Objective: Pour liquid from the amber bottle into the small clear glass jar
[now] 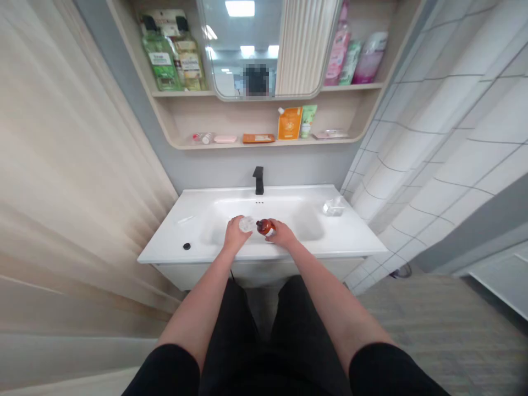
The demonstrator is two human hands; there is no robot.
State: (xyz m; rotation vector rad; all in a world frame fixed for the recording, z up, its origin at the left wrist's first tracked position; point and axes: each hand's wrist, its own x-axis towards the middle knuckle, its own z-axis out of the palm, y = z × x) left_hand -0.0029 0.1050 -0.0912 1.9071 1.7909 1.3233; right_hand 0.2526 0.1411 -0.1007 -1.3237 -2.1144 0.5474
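Note:
Over the white sink basin [307,223], my left hand [236,234] is closed around a clear, whitish cup-like container [247,224]. Just to its right, my right hand [282,234] grips an amber bottle [264,226] with a pale label. The bottle is tilted, its dark neck pointing left at the clear container. Whether the two touch, and whether any liquid runs between them, I cannot tell. A small round black cap [187,246] lies on the counter left of the basin.
A black faucet [258,180] stands behind the basin. On the counter's right is a clear plastic item [333,207]. Above, a mirrored cabinet [264,144] holds green mouthwash bottles [163,63], an orange pouch [290,123] and pink bottles [338,49]. A beige curtain [82,165] hangs left.

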